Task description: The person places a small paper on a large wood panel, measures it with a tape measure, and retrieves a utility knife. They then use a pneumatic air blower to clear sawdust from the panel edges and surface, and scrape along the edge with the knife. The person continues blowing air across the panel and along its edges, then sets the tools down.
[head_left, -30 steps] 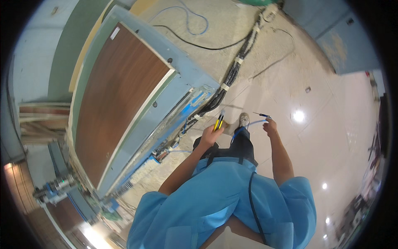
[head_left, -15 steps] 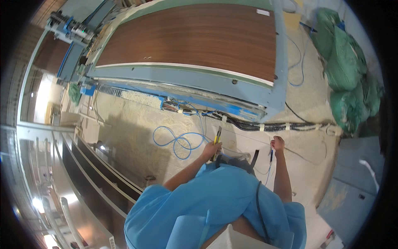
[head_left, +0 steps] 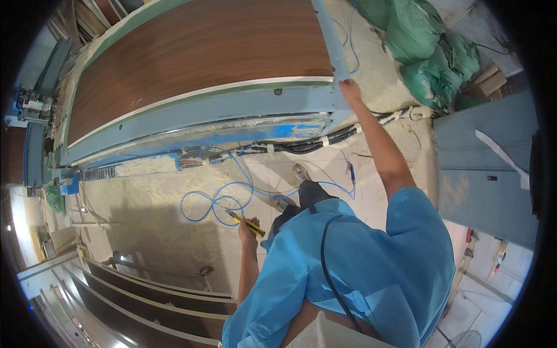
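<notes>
A yellow-and-black utility knife (head_left: 248, 225) is gripped in my left hand (head_left: 248, 233), its blade end pointing left over the floor. Beneath that tip lies a looped blue air hose (head_left: 214, 200). My right hand (head_left: 350, 93) is stretched forward at the near right corner of the blue machine bed (head_left: 203, 107), fingers curled; whatever they hold, if anything, is hidden. On the bed rests a large brown wood-grain panel (head_left: 203, 55) with a white near edge. The blue air blow gun (head_left: 352, 173) at the hose's end is below my right forearm, apart from the hand.
Black cables (head_left: 301, 144) run along the floor beside the bed. Green sacks (head_left: 415, 35) are piled at the far right, above a blue-grey cabinet (head_left: 487, 168). Dark boards in a rack (head_left: 156, 301) stand at the lower left. Pale dust covers the floor (head_left: 145, 214).
My right hand has left the blue blow gun and reached forward to the bed's corner. The left hand has lowered, tilting the knife from upright to leftward. The view has shifted right.
</notes>
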Demonstrator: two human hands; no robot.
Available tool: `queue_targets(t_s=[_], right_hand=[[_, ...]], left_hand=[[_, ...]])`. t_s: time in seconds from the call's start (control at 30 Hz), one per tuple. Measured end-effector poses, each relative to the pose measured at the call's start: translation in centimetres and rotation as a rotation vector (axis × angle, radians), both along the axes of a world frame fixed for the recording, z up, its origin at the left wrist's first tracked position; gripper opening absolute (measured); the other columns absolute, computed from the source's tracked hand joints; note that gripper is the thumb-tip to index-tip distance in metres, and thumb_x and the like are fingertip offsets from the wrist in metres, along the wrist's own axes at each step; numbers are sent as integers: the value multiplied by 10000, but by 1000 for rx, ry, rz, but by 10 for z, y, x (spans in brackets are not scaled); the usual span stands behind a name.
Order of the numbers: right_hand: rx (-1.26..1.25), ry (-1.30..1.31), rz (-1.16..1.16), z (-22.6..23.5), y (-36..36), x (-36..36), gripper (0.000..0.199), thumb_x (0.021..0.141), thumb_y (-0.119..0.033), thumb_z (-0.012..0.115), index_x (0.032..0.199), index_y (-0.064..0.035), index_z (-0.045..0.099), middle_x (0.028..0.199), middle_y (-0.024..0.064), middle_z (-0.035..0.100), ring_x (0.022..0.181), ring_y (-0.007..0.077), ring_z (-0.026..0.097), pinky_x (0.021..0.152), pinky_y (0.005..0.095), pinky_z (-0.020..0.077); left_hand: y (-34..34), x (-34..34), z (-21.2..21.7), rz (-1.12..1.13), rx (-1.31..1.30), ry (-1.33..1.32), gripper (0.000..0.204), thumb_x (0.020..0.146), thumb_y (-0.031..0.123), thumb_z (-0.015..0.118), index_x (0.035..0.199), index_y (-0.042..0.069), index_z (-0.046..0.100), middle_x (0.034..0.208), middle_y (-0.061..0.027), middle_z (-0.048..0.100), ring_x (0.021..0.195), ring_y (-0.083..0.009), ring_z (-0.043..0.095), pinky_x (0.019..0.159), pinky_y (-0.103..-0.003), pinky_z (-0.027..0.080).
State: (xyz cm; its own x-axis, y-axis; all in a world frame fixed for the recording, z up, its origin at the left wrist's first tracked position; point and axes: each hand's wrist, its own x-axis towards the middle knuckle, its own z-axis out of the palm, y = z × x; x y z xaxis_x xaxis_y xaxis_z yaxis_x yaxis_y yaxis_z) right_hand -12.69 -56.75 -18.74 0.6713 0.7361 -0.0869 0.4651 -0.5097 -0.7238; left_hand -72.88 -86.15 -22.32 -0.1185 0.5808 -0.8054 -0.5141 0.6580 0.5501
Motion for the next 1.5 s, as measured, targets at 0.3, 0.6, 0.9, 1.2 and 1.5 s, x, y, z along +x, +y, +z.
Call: queue_targets(t_s=[0.3, 0.6, 0.9, 1.2, 1.5], right_hand=[[103, 618, -42, -32, 127, 59, 377, 856, -284, 728, 1128, -34, 649, 847, 18, 643, 744, 104, 582, 627, 334, 474], [73, 658, -139, -12, 154, 42, 515, 853, -226, 736, 1277, 24, 585, 1215, 162, 635, 1066, 298, 641, 858, 436, 535], [90, 608, -57, -19, 130, 24, 555, 825, -164, 742, 1319, 31, 583, 1128, 131, 661, 949, 209, 599, 769, 359, 510], [84, 423, -24, -27, 47, -17, 529, 762, -258, 811, 1189, -1, 635, 954, 129, 717, 884, 230, 688, 780, 369, 533], [217, 1061, 47, -12, 37, -24, 680, 841, -234, 776, 1415, -49, 461, 1273, 124, 599, 1131, 243, 592, 907, 396, 488]], left_hand=[[-32, -51, -3, 270, -154, 179, 418, 1027, 453, 483, 911, 60, 564, 873, -140, 680, 830, -256, 665, 732, -368, 527], [2, 4, 0, 147, -92, 152, 401, 1019, 424, 538, 954, 31, 584, 874, -140, 684, 796, -250, 684, 730, -351, 558], [12, -6, 4, -76, -72, 324, 388, 998, 420, 584, 1017, 33, 585, 895, -159, 690, 799, -263, 691, 749, -382, 546], [8, -3, 22, 38, -52, 170, 375, 1040, 384, 505, 899, 38, 540, 882, -162, 651, 763, -245, 640, 702, -347, 530], [31, 64, 27, -62, 55, 56, 375, 1033, 401, 528, 921, 43, 548, 972, -157, 653, 864, -239, 624, 806, -374, 504]])
